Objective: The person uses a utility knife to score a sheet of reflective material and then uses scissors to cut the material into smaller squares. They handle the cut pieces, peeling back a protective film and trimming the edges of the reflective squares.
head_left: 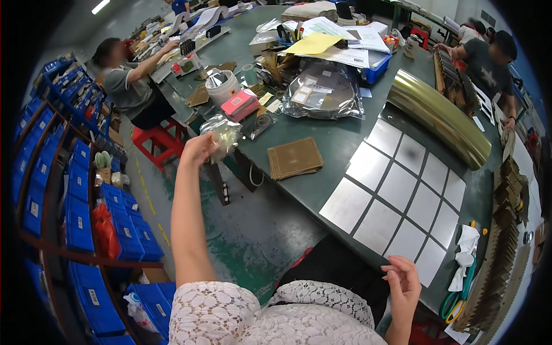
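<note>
Half-curled with the thumb apart, the right hand (404, 286) hung beside silver plates (397, 187) at the edge of the table (339, 156); bare tabletop led to a brown stack (296, 158); beyond, the left hand (198, 148) pinched a clear bag (225, 137).

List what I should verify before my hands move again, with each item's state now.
1. Left hand has hold of the clear plastic: ok, fingers closed on it.
2. Contents of that plastic identified: cannot tell, its glare and creases hide them.
3. Right hand free: ok, it looks empty, fingers loosely curled near the metal sheets.
4. Metal sheets not overlapping: ok, laid in rows with dark gaps between.
5. Brown stack squared up: not ok, some lower edges stick out.
6. Gold roll secured against rolling: cannot tell.
</note>
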Tool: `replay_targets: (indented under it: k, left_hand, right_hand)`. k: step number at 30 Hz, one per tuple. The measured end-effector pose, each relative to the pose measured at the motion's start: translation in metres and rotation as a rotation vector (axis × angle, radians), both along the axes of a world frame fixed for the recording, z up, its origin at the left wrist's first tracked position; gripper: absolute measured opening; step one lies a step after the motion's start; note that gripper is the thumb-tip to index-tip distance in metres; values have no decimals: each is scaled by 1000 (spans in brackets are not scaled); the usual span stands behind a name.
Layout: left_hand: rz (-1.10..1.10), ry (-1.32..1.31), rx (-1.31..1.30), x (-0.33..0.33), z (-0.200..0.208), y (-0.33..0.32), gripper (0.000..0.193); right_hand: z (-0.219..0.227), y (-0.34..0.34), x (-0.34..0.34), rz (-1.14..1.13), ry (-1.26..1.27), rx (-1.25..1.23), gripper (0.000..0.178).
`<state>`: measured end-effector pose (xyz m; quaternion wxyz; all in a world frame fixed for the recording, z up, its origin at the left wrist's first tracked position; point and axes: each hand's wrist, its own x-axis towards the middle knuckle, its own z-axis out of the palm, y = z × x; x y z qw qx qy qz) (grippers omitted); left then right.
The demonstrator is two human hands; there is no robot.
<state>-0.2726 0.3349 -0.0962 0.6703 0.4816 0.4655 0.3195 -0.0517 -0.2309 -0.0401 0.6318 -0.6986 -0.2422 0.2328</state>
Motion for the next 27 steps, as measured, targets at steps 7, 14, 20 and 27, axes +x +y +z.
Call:
replay_targets:
  k: [7,14,20,27]
  left_hand:
    - [33,-239,73,1,3,-20,20]
    - [85,-261,123,-16,9,-22,19]
    - [-34,20,128,-12,-4,7,26]
    - [-84,319,-34,-1,0,6,33]
  right_hand:
    - [0,1,4,25,7,-36,22]
    - [-6,-1,2,18,19,-36,20]
    - [-7,0,0,43,-19,-70,19]
    - [-13,0,-2,27,-6,-75,19]
